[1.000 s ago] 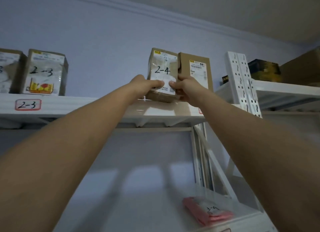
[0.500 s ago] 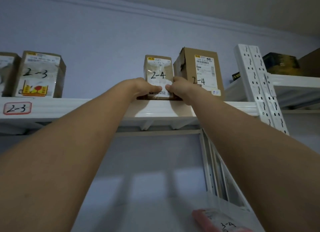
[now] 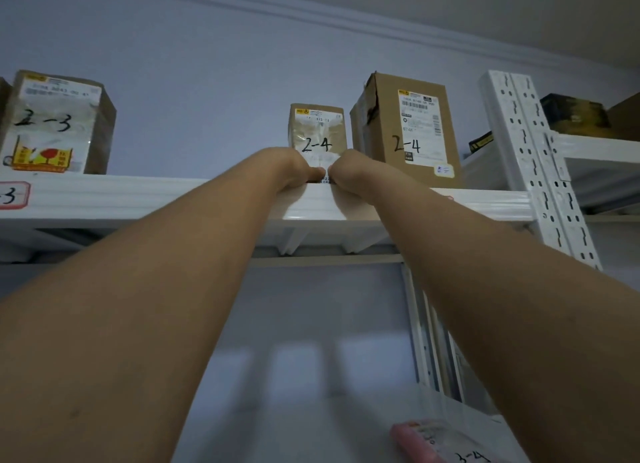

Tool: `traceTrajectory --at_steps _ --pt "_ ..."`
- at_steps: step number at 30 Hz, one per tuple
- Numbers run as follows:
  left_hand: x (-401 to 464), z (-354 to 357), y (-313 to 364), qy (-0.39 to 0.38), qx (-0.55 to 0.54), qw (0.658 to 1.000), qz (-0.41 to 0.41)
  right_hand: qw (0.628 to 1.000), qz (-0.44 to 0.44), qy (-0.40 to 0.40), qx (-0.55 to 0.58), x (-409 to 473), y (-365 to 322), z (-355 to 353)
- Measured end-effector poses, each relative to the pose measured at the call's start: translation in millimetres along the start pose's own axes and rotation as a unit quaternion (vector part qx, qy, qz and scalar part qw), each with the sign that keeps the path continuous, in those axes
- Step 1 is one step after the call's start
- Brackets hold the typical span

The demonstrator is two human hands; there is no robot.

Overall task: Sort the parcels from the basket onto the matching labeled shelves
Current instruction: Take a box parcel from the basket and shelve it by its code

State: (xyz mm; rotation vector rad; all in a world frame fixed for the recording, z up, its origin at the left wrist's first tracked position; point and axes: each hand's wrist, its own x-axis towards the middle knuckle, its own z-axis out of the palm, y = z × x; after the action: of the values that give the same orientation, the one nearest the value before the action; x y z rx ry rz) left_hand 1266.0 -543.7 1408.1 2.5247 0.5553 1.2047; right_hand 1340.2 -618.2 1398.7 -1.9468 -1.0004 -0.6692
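Small parcel [image 3: 317, 133]: brown box stood upright on the top shelf [image 3: 138, 199], near its front edge; "2-4" handwritten in black on the white shipping label; printed text too blurred to be read.
Left hand [image 3: 294, 170]: fingers curled, pressed against the lower left front of the small parcel; whether it is gripped or only pushed cannot be told.
Right hand [image 3: 348, 172]: fingers curled, pressed against the lower right front of the same parcel, just beside the left hand.
Large parcel [image 3: 405, 127]: cardboard box just right of the small parcel; "2-4" handwritten below a barcode label; top flap torn at the left corner; small pale sticker at the lower right.
Far-left parcel [image 3: 57, 123]: "2-3" handwritten; yellow-and-red fragile sticker below.
Shelf tag [image 3: 12, 195]: red-bordered, cut by the frame edge, "3" readable.
Pink parcel [image 3: 429, 440]: lies on the lower shelf [image 3: 311, 410], at right; "3-4" handwritten.
Upright [image 3: 533, 158]: white slotted steel post at right; dark box [image 3: 571, 114] on the neighbouring shelf beyond.
Room: pale bluish wall, white cornice, dim light.
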Motion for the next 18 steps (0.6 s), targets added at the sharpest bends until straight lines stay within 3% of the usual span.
traceTrajectory --at_steps 9,18 --pt "-18.3 4.7 9.7 -0.006 0.000 0.998 0.055 0.997 0.010 0.043 -0.062 1.5 2.4 5.7" --pt "-6.7 6.8 2.1 0.026 0.035 0.999 -0.001 0.994 0.013 0.076 -0.080 -0.5 0.8 8.4"
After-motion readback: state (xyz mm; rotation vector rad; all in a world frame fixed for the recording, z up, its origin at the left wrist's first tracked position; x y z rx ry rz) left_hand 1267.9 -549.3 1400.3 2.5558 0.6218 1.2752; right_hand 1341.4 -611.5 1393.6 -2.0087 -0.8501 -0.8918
